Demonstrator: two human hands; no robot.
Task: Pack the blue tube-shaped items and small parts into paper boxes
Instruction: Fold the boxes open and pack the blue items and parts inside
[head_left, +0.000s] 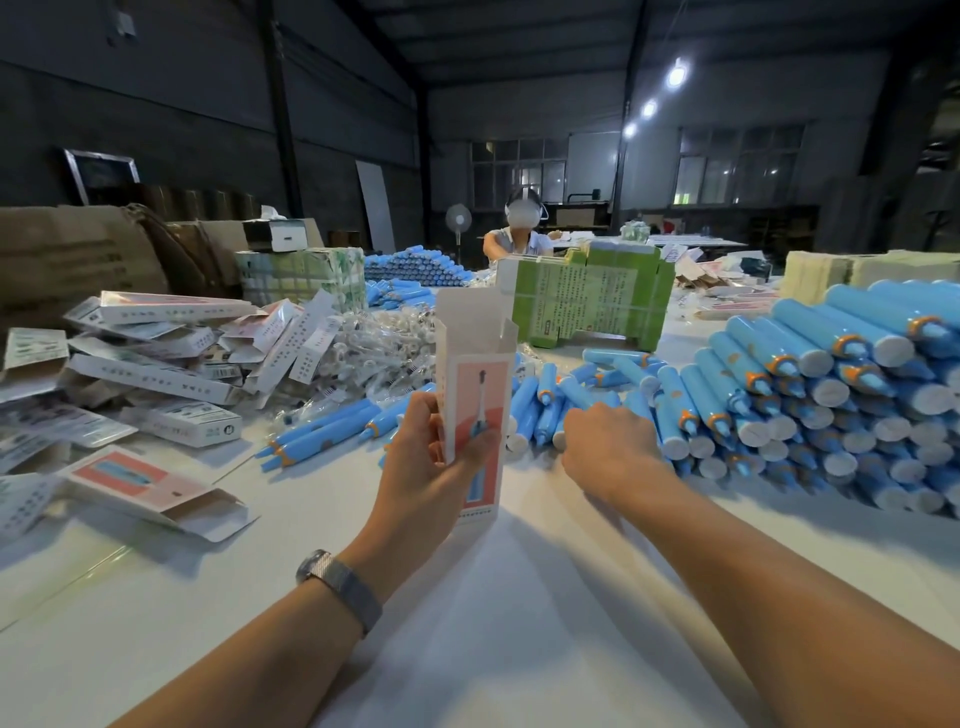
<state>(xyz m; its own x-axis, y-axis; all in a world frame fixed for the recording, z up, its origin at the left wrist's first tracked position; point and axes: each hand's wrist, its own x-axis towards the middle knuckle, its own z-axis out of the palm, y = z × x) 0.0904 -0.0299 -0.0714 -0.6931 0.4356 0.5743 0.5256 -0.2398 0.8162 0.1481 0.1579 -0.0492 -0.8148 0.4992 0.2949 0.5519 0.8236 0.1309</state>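
My left hand (423, 460) grips an upright paper box (475, 374), pink and white with a brush picture, its top flaps open. My right hand (608, 441) reaches down, back up, onto loose blue tubes (537, 402) lying just right of the box; its fingers curl out of sight, so a grip cannot be confirmed. More blue tubes (322, 431) lie left of the box. A large stack of blue tubes with orange collars (810, 374) fills the right side. Small parts in clear bags (384, 348) are heaped behind the box.
The white table (467, 623) stretches toward me. A pile of paper boxes (156, 364) sits at left, with one open box (140, 480) lying flat nearer me. Green cartons (587, 301) stand behind. A person (519, 239) sits across the table.
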